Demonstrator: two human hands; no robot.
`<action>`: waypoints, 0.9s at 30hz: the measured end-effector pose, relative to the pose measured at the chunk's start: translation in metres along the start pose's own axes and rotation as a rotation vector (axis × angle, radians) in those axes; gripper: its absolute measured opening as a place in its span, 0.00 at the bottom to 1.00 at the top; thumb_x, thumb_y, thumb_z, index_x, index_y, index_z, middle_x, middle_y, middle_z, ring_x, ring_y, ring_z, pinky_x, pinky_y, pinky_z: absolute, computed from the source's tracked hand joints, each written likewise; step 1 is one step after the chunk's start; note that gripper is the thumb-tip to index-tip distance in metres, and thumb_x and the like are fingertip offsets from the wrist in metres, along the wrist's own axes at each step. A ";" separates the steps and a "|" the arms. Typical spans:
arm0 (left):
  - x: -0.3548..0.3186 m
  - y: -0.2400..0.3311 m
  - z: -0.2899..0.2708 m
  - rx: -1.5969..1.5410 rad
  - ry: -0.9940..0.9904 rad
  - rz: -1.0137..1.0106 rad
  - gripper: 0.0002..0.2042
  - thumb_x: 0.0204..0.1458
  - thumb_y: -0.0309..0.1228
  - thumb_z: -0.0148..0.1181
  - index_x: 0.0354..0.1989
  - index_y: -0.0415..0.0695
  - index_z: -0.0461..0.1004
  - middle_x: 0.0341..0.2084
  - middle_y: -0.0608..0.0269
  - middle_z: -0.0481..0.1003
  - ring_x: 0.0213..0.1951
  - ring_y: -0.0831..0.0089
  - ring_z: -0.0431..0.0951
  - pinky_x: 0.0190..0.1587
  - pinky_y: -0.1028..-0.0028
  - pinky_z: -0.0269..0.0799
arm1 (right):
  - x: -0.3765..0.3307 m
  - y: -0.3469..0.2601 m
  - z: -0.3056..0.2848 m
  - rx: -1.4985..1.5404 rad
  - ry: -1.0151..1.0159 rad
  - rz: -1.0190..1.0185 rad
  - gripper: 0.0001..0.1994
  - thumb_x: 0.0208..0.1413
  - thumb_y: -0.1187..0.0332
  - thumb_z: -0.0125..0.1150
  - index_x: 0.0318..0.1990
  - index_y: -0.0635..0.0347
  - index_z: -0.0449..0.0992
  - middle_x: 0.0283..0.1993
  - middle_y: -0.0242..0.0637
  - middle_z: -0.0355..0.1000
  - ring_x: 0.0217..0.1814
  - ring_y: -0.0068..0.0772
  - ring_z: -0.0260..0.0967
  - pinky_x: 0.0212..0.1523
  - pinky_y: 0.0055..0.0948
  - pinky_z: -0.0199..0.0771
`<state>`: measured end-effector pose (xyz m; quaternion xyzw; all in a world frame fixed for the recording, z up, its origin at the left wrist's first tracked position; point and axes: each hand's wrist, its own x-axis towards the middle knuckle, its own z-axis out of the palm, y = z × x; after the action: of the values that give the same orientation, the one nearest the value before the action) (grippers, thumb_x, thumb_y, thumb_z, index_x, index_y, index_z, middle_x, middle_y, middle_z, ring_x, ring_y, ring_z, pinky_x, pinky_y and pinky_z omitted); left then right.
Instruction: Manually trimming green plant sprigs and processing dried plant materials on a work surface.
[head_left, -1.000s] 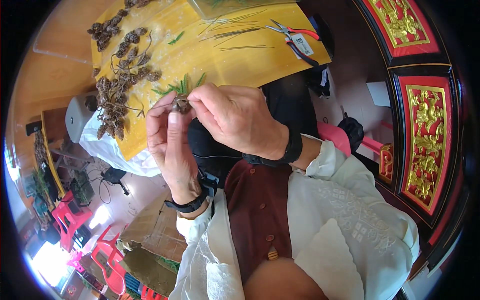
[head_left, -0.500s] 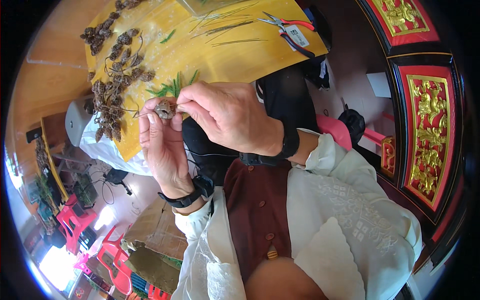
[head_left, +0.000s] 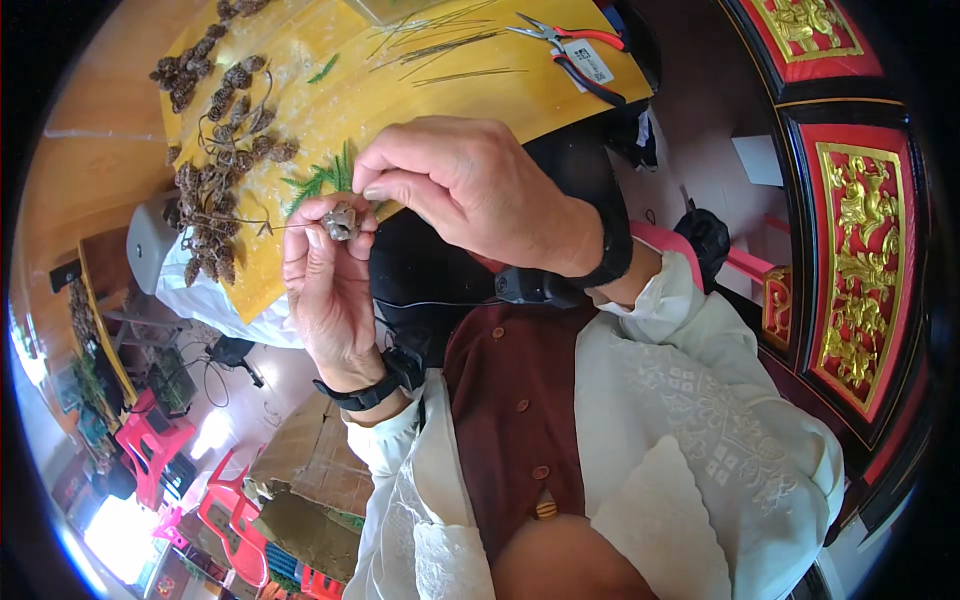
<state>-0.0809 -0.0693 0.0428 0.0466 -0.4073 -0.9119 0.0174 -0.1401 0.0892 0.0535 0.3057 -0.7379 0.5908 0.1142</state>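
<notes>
My left hand (head_left: 328, 275) is closed on a small brown pine cone (head_left: 342, 223), pinched between thumb and fingers. A thin wire (head_left: 290, 229) sticks out leftward from the cone. Just above and to the right of the cone, my right hand (head_left: 485, 190) has its thumb and forefinger pressed together; what lies between these fingertips is too fine to make out. Behind the hands a green needle sprig (head_left: 320, 180) rests on the yellow table board (head_left: 440, 125). Many more pine cones (head_left: 210, 205), some with wire stems, are heaped on the board's left side.
Loose thin wires (head_left: 450, 50) lie across the far part of the board. Red-handled pliers (head_left: 570, 50) rest at its far right corner. A small green sprig (head_left: 323, 69) lies farther back. A cardboard box (head_left: 315, 455) and red stools (head_left: 235, 525) stand on the floor lower left.
My right hand has lifted slightly up and turned, its fingertips moving off the cone's side to above it. The cone has shifted a little to the right in my left hand.
</notes>
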 end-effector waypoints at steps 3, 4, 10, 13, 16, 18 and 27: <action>0.001 -0.004 0.003 0.156 0.027 0.059 0.10 0.58 0.29 0.50 0.44 0.37 0.69 0.37 0.54 0.73 0.36 0.69 0.72 0.41 0.76 0.69 | 0.001 0.005 -0.004 -0.060 0.002 -0.075 0.02 0.49 0.76 0.57 0.31 0.62 0.71 0.27 0.39 0.70 0.29 0.40 0.70 0.28 0.31 0.67; 0.001 -0.005 0.004 0.157 0.027 0.058 0.10 0.58 0.29 0.50 0.44 0.37 0.69 0.37 0.54 0.73 0.36 0.69 0.72 0.41 0.76 0.69 | 0.001 0.005 -0.004 -0.059 0.003 -0.074 0.02 0.49 0.76 0.57 0.31 0.62 0.71 0.27 0.39 0.70 0.29 0.40 0.70 0.28 0.31 0.67; 0.001 -0.008 0.005 0.276 0.077 0.091 0.09 0.58 0.29 0.50 0.43 0.37 0.69 0.38 0.54 0.72 0.34 0.71 0.71 0.38 0.77 0.68 | -0.003 0.000 -0.004 -0.176 0.009 -0.049 0.03 0.48 0.76 0.57 0.32 0.60 0.71 0.26 0.38 0.69 0.28 0.41 0.69 0.28 0.33 0.67; 0.001 -0.006 0.000 0.211 0.028 0.035 0.09 0.58 0.30 0.51 0.42 0.37 0.69 0.38 0.53 0.72 0.32 0.73 0.70 0.35 0.78 0.67 | -0.004 0.001 -0.005 -0.166 -0.007 -0.048 0.04 0.48 0.76 0.57 0.32 0.60 0.71 0.26 0.37 0.69 0.28 0.42 0.68 0.28 0.33 0.66; 0.002 -0.003 -0.009 0.073 -0.069 -0.066 0.09 0.57 0.30 0.52 0.41 0.38 0.68 0.38 0.51 0.73 0.29 0.74 0.69 0.31 0.80 0.65 | -0.001 0.004 -0.008 -0.116 -0.048 -0.063 0.05 0.47 0.75 0.59 0.32 0.60 0.72 0.25 0.37 0.69 0.28 0.42 0.68 0.28 0.33 0.66; 0.003 -0.002 -0.013 -0.148 -0.187 -0.160 0.09 0.56 0.30 0.54 0.41 0.38 0.68 0.38 0.51 0.72 0.28 0.75 0.67 0.28 0.81 0.63 | 0.006 0.007 -0.013 -0.099 -0.104 -0.136 0.06 0.46 0.75 0.61 0.34 0.59 0.72 0.25 0.35 0.70 0.27 0.37 0.69 0.28 0.31 0.66; 0.002 -0.005 -0.012 -0.253 -0.081 -0.112 0.15 0.53 0.27 0.57 0.47 0.40 0.63 0.37 0.47 0.72 0.25 0.76 0.65 0.26 0.84 0.60 | -0.020 0.030 0.010 0.592 -0.120 0.473 0.11 0.56 0.71 0.57 0.45 0.66 0.73 0.28 0.27 0.72 0.27 0.08 0.61 0.25 0.12 0.60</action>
<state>-0.0818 -0.0744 0.0310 0.0298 -0.2861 -0.9567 -0.0445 -0.1403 0.0901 0.0158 0.1807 -0.5907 0.7696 -0.1618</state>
